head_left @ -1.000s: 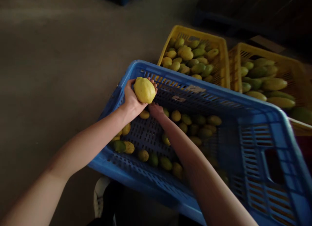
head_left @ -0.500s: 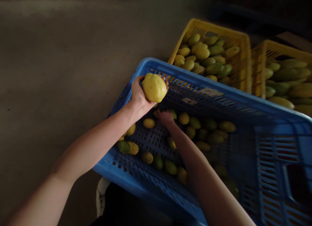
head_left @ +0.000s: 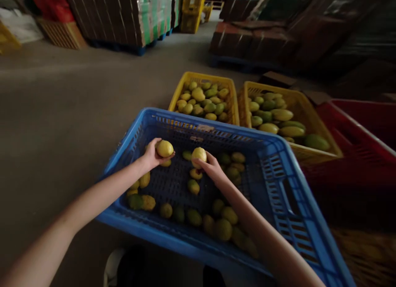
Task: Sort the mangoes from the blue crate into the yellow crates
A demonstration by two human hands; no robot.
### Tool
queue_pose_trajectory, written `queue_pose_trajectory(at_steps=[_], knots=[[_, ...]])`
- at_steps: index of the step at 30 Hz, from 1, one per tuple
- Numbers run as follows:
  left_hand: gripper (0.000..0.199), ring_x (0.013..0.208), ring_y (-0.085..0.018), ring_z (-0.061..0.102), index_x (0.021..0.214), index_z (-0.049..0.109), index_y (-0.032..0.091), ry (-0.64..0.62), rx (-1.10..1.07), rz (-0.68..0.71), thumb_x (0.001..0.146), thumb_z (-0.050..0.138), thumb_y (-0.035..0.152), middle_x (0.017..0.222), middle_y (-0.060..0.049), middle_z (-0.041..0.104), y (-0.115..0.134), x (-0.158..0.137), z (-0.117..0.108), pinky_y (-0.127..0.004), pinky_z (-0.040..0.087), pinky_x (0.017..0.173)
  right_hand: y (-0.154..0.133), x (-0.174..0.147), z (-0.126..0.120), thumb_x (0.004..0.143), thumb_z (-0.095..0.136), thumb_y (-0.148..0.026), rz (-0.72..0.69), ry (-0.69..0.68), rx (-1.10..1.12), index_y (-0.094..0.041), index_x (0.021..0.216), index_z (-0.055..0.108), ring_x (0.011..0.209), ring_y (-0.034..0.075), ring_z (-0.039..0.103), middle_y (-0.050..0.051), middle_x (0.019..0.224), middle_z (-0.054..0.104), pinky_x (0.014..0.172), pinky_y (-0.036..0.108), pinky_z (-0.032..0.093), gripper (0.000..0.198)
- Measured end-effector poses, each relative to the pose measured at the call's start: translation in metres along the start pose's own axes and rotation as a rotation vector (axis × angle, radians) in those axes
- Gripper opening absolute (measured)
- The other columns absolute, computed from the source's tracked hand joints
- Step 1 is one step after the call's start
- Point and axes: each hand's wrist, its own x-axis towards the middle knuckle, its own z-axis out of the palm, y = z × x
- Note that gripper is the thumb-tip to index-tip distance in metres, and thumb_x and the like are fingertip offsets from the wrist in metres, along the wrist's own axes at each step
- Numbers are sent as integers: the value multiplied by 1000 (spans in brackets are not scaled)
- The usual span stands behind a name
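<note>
My left hand [head_left: 151,156] is closed around a yellow papaya [head_left: 165,148], above the left part of the large blue crate [head_left: 123,221]. On the right, my right hand [head_left: 213,168] grips another yellow papaya [head_left: 199,154], fingers wrapped round its side. Both fruits are off the crate floor and apart from each other. Below them, a papaya with a dark patch [head_left: 196,174] and a green-yellow papaya [head_left: 193,187] lie on the slatted bottom. Several more papayas line the near side, including a green one [head_left: 194,217]; my right forearm covers part of that row.
Two yellow crates, the left one [head_left: 234,101] and the right one [head_left: 315,149], hold papayas just beyond the blue crate. A red crate [head_left: 365,130] stands at the right. Wrapped stacked boxes [head_left: 117,19] and a stack of cartons [head_left: 241,39] are farther back.
My right hand has risen from the crate floor with a yellow papaya in it. My left hand still holds its papaya, now lower over the crate. The view has tilted up and right.
</note>
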Motion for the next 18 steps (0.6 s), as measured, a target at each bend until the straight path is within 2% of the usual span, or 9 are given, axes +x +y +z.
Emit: queue_pose_trajectory(at_steps=[3, 5, 7, 9, 11, 13, 18], knots=[[25, 63, -17, 64, 103, 53, 14, -98, 202, -80, 85, 55, 31, 76, -6, 61, -22, -5, 21, -22, 52, 46, -12, -9, -10, 65, 65, -49, 8, 18, 163, -23, 82, 47, 44, 10, 45, -5, 61, 49, 40, 24, 39, 36], [36, 63, -15, 64, 111, 49, 18, -171, 335, -22, 81, 62, 31, 83, -5, 62, -35, -9, 33, -22, 53, 51, -15, -16, -20, 67, 64, -50, -20, 49, 131, -23, 82, 44, 43, 10, 43, -6, 59, 48, 39, 24, 36, 37], [55, 69, -16, 66, 118, 43, 24, -254, 495, 126, 73, 73, 31, 92, -4, 64, -47, -11, 38, -28, 55, 62, -12, -27, -32, 67, 65, -51, -96, 96, 11, -24, 85, 44, 49, 12, 48, -4, 64, 52, 44, 25, 39, 38], [68, 79, -18, 66, 118, 42, 27, -313, 683, 378, 62, 81, 30, 99, -3, 63, -59, -10, 35, -32, 54, 74, -4, -39, -43, 69, 65, -50, -187, 153, -165, -23, 89, 45, 59, 16, 53, -2, 71, 56, 53, 27, 43, 39], [71, 93, -20, 62, 112, 47, 25, -360, 891, 674, 53, 86, 30, 105, -2, 61, -69, -6, 27, -34, 50, 86, 5, -48, -51, 70, 65, -47, -262, 193, -347, -22, 92, 45, 68, 20, 57, 2, 76, 59, 61, 31, 45, 39], [69, 101, -21, 58, 109, 49, 23, -401, 1082, 887, 51, 87, 32, 107, -3, 59, -75, -3, 17, -34, 46, 91, 13, -51, -53, 70, 67, -43, -307, 222, -469, -22, 97, 45, 73, 23, 60, 4, 81, 62, 66, 34, 46, 41], [66, 97, -20, 60, 114, 47, 23, -467, 1335, 1013, 61, 82, 40, 107, -4, 61, -76, -10, 8, -33, 48, 85, 19, -45, -48, 71, 71, -39, -479, 224, -479, -23, 103, 46, 84, 24, 60, 6, 94, 60, 74, 36, 49, 43]])
